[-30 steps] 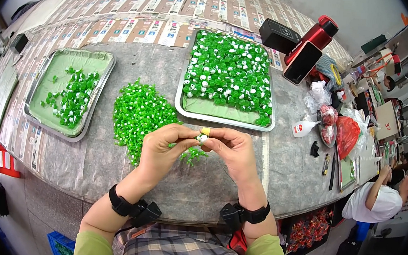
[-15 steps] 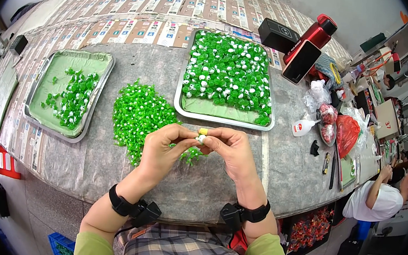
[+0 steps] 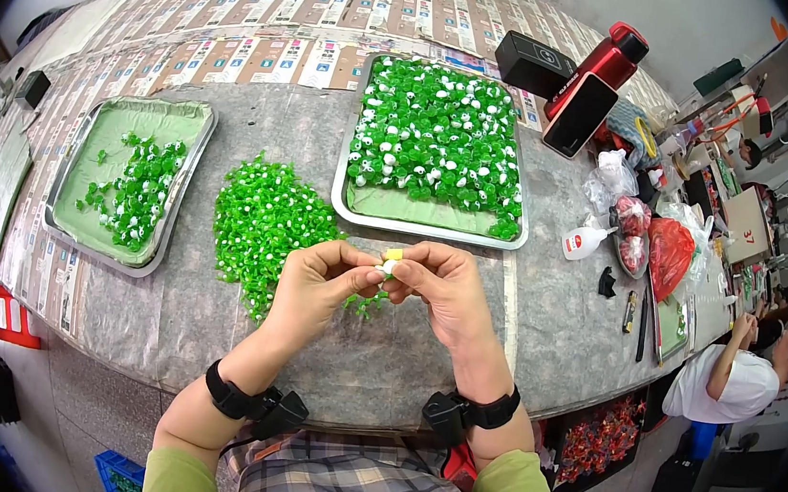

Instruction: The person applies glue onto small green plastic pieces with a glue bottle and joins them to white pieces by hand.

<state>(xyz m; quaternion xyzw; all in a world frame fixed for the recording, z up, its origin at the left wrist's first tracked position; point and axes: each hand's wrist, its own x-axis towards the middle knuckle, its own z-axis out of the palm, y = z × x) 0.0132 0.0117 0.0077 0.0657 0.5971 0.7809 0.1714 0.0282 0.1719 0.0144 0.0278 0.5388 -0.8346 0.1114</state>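
Above the near part of the table, my left hand (image 3: 321,282) and my right hand (image 3: 444,293) meet fingertip to fingertip. Both are closed in a pinch on a small white bead-like piece (image 3: 387,267), mostly covered by the fingers. A yellow wrap (image 3: 394,254) shows at the right index fingertip. Just beyond my left hand lies a loose pile of small green pieces with white bits (image 3: 267,218). A few more green pieces (image 3: 364,304) lie under my hands. Beyond them, a large metal tray (image 3: 429,232) holds many green pieces with white eyeball-like balls (image 3: 434,140).
A smaller tray (image 3: 192,172) with fewer green-and-white pieces stands at the left. Toward the right are a black box (image 3: 533,64), a red bottle (image 3: 605,62), a phone (image 3: 580,115), a white glue bottle (image 3: 586,244) and a red bag (image 3: 669,260). A person in white (image 3: 725,385) sits at the far right.
My hands stay together around the small white piece, with only slight finger movement. The whole view has shifted a little; the trays and pile are otherwise unchanged.
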